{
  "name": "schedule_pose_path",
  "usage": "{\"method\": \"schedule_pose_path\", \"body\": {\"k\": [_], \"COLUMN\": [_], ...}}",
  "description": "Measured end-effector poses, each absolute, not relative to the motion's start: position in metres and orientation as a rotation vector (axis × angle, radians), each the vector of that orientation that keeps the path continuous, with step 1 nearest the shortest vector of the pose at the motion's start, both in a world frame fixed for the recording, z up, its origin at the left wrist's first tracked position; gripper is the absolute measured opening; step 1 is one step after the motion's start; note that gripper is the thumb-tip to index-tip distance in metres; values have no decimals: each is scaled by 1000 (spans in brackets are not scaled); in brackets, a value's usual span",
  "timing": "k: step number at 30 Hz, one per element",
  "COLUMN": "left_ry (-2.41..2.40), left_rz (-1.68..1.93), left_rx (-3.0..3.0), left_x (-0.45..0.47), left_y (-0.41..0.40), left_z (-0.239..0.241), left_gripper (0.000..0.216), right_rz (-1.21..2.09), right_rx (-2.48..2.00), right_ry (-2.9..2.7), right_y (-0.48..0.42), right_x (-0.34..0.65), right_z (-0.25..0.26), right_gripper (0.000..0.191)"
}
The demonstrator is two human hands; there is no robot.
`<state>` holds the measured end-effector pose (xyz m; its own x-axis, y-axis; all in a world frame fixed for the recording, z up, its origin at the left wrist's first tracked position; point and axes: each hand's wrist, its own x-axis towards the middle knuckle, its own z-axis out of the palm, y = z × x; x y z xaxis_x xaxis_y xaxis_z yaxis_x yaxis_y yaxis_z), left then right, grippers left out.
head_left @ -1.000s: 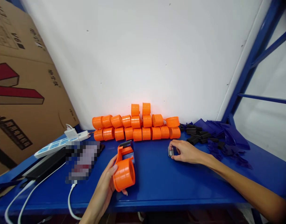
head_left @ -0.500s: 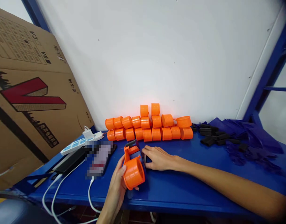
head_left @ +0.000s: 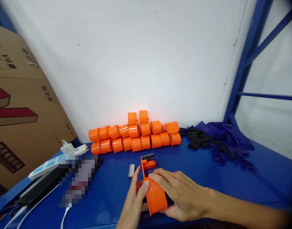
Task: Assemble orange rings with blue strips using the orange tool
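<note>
An orange tape dispenser [head_left: 156, 197] with a toothed black strip [head_left: 148, 156] at its far end is held between both hands, just above the front of the blue table. My left hand [head_left: 134, 200] grips its left rim, thumb on the orange edge and the other fingers partly hidden behind it. My right hand [head_left: 184, 194] wraps the drum from the right, fingers over the top and thumb underneath. A small grey strip [head_left: 131, 170] lies on the table just left of the dispenser, close to my left fingertips.
Orange drum-shaped parts [head_left: 136, 144] are stacked in rows along the white wall. Short black pieces [head_left: 199, 140] and dark blue sheets [head_left: 217, 133] lie at right. A pixelated phone [head_left: 80, 181], a white power strip [head_left: 44, 167], cables and a large cardboard box [head_left: 29, 86] occupy the left.
My right hand has moved from the tabletop onto the dispenser's drum. The dispenser now points more directly away from me, and the grey strip shows uncovered. The whole view has shifted right.
</note>
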<state>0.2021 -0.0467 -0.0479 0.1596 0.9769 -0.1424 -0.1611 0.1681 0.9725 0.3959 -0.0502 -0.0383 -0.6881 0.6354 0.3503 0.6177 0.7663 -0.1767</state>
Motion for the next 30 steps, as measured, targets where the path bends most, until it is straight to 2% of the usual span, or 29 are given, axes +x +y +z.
{"method": "schedule_pose_path", "body": {"k": [5, 9, 14, 16, 19, 23, 28, 30], "left_ry": [1198, 1382, 1290, 1263, 1250, 1246, 1195, 1178], "left_rz": [882, 1032, 1225, 1249, 1266, 1336, 1434, 1450], "left_rx": [1384, 1646, 1825, 1932, 2071, 2227, 2249, 2269], "left_x": [211, 192, 188, 192, 194, 189, 198, 204], "left_y": [-44, -22, 11, 20, 29, 39, 62, 70], "left_z": [-32, -14, 15, 25, 36, 40, 33, 27], "left_gripper": [76, 75, 56, 46, 37, 25, 21, 22], "right_rz": [195, 236, 211, 139, -86, -458, -551, -579], "right_rx": [-1094, -1093, -997, -974, -1192, -1796, -1840, -1814], "right_ry": [-2481, -2468, -2443, -2421, -2401, -2312, -2482, -2558], "right_y": [-52, -40, -18, -11, -3, 7, 21, 28], "right_x": [417, 415, 395, 400, 438, 520, 568, 567], "right_z": [-34, -30, -27, -19, -5, 2, -17, -28], "right_gripper": [81, 83, 83, 70, 31, 21, 39, 36]}}
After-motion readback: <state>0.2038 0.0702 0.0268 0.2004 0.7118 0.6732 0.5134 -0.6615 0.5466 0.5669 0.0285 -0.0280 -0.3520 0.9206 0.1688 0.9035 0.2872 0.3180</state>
